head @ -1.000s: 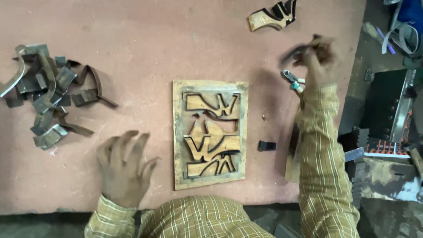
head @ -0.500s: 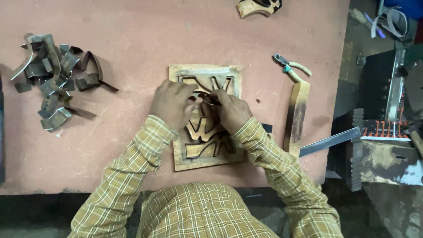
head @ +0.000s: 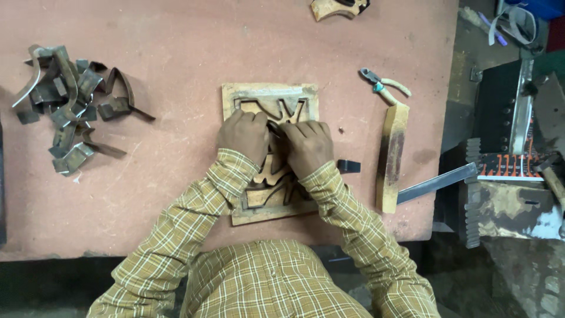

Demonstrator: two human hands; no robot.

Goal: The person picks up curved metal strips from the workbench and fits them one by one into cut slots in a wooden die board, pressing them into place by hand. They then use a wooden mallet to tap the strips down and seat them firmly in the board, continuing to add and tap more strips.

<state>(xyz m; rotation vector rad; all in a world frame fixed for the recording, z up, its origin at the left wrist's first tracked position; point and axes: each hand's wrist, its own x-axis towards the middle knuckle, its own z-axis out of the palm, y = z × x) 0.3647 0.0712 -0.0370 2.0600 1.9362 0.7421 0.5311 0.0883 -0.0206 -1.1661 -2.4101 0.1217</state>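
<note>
A rectangular wooden board (head: 268,95) with cut-out slots lies flat in the middle of the pinkish table (head: 176,47). Both my hands rest on its centre, knuckles up and fingers curled. My left hand (head: 242,134) and my right hand (head: 307,145) sit side by side, almost touching. Between their fingertips they pinch a thin dark metal strip (head: 275,126) that stands in the board's slots. My hands and yellow checked sleeves hide most of the board's middle and lower part.
A heap of bent metal strips (head: 65,106) lies at the table's left. Right of the board are a small dark metal piece (head: 349,166), pliers (head: 382,85), a long wooden block (head: 393,156) and a flat steel bar (head: 438,182) over the table's right edge.
A second ago my right hand was up by the pliers and my left hand lay open near the front edge. Both have come onto the board and now stay pressed together there.
</note>
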